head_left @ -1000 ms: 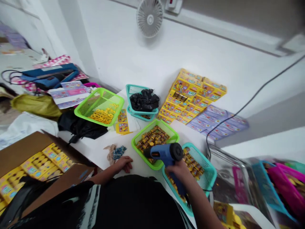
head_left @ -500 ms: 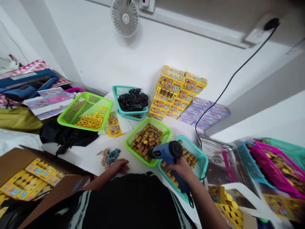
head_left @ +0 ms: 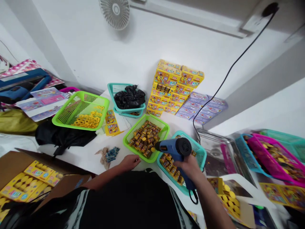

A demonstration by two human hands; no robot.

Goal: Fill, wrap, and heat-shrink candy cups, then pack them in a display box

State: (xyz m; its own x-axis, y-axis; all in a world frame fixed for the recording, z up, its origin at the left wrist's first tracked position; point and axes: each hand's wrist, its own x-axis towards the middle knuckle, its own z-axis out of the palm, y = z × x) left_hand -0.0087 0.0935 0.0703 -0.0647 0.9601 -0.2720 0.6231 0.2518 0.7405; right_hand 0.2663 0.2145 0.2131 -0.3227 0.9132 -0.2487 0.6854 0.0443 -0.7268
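On the white table (head_left: 81, 152), at the near edge: right hand (head_left: 189, 167) wraps the grip of a blue heat gun (head_left: 175, 149), fingers closed around it. Nozzle points left, at the corner of a green mesh basket (head_left: 164, 125), gun body above a teal mesh basket (head_left: 202, 156). Green basket holds small yellow-capped cylinders (head_left: 145, 140); teal basket holds similar packs (head_left: 170, 167), partly hidden by the gun and hand.

Left hand (head_left: 130, 163) is open, fingers loosely spread, low at the table near the green basket. Contact with the table: cannot tell. Just left of it lies a crumpled cloth (head_left: 107, 157).

Further back, a lime basket (head_left: 81, 93) holds yellow rings (head_left: 87, 121). Beside it, stacked teal baskets (head_left: 114, 87) carry a black plastic bag (head_left: 130, 97). Yellow boxes (head_left: 171, 86) are stacked against the wall, purple cards (head_left: 202, 108) beside them. Near left, a cardboard box (head_left: 62, 187) holds yellow packaging (head_left: 40, 175). Right side: steel tray (head_left: 214, 149), pink basket (head_left: 274, 156). Wall fan (head_left: 115, 12) above.
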